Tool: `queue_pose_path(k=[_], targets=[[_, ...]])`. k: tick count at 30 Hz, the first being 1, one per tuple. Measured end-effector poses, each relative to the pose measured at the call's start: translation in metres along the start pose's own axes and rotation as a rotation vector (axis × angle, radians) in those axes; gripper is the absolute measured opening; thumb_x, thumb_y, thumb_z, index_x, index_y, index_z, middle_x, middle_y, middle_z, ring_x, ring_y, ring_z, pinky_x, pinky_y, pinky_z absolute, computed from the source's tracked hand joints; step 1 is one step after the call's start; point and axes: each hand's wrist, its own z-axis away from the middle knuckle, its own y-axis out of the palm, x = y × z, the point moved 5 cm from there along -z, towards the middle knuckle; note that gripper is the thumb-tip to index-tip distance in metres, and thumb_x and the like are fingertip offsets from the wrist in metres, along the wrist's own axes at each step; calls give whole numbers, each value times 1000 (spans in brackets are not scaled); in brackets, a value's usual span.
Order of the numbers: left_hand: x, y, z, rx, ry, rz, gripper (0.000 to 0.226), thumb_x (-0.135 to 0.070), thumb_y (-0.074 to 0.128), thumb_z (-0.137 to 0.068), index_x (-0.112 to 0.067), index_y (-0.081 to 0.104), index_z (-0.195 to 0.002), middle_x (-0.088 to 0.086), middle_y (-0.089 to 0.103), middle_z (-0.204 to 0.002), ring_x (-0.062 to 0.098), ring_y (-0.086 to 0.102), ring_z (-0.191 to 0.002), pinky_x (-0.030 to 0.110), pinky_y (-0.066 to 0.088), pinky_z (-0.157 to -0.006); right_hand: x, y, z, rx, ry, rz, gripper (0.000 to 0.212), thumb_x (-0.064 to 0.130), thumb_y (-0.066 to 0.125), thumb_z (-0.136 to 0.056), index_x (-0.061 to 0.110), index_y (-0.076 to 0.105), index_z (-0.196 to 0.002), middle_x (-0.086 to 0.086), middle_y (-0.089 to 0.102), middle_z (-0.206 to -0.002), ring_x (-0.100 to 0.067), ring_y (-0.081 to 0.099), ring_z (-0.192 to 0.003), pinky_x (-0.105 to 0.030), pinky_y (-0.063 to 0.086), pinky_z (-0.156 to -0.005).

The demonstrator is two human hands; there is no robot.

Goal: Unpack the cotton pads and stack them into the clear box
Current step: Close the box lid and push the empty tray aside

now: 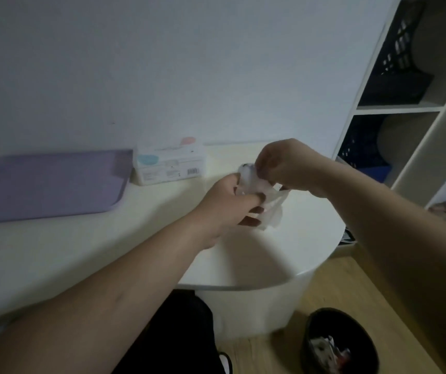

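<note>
The left hand [230,203] grips the cotton pad packet [269,211], the right hand [286,166] pinches its top; a sharp tear may spill its contents

Both hands hang over the right end of the table [283,255], left hand [230,203] and right hand [283,166] holding the packet [259,195] between them, so that spot is blocked, but bare tabletop runs open beneath them out to the rounded edge. On the left the tray [46,184] fills the back corner with the carton [169,166] just beside it against the wall [162,63], leaving a bare strip along the near side and a gap between carton and hands. Right of the table the shelf [397,110] walls things off, and the bin [340,344] stands on the floor below.
</note>
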Motion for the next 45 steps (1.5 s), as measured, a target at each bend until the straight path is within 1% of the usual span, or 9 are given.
queue_pose_path(k=[7,12,15,18,23,27,35,39,45], targets=[[-4,4,-12,-18,73,-16,33,3,66,-93,-14,69,-121,5,78,-114,22,77,-100,35,63,-77,-14,4,8,343,-36,-137,61,-1,73,-81,32,64,-132,8,71,-119,-19,73,-102,-36,62,-86],[-28,61,-17,-8,93,45,33,-7,73,-84,-13,68,-116,12,75,-115,28,76,-100,45,63,-90,-36,-53,22,-106,-30,93,28,4,71,-83,29,71,-97,7,72,-91,-15,69,-79,-23,54,-57],[-35,114,-11,71,124,-69,66,-22,72,-83,-28,49,-145,-4,65,-132,18,69,-112,41,56,-101,-87,-99,35,-380,110,184,30,4,59,-86,25,73,-103,-2,70,-96,-25,66,-95,-33,56,-71],[-25,161,1,241,129,-118,62,-11,65,-96,-26,41,-151,-21,60,-123,-4,64,-102,13,53,-85,-152,-117,54,-543,328,218,20,22,60,-88,35,70,-99,-6,68,-104,-29,64,-98,-44,58,-85],[42,228,19,552,49,-399,64,-8,54,-98,-26,37,-157,-2,46,-158,15,48,-141,33,44,-113,-268,-52,103,-436,635,85,8,22,69,-91,19,71,-98,-7,67,-86,-25,64,-75,-30,47,-63],[108,229,18,590,-42,-569,63,-6,51,-96,-22,39,-156,2,47,-154,17,46,-141,27,41,-111,-334,10,136,-434,833,-90,8,15,65,-85,15,72,-88,-8,69,-83,-32,69,-82,-46,63,-76],[176,213,3,513,-194,-583,53,-13,56,-96,-24,50,-148,-2,57,-138,17,56,-126,28,45,-108,-398,67,160,-345,1040,-192,46,10,61,-93,7,53,-139,-11,60,-105,-33,63,-90,-44,58,-75],[181,202,-2,488,-191,-571,51,-17,61,-97,-25,51,-146,-4,59,-137,15,59,-123,26,46,-105,-400,70,161,-405,1048,-182,72,1,51,-90,19,30,-156,-15,43,-149,-34,66,-98,-33,47,-55],[167,194,13,533,-153,-576,46,-17,55,-101,-24,52,-146,-4,59,-138,14,58,-128,26,44,-108,-356,63,142,-648,910,-375,60,9,52,-90,20,44,-148,-5,64,-106,-24,66,-75,-38,55,-60]])
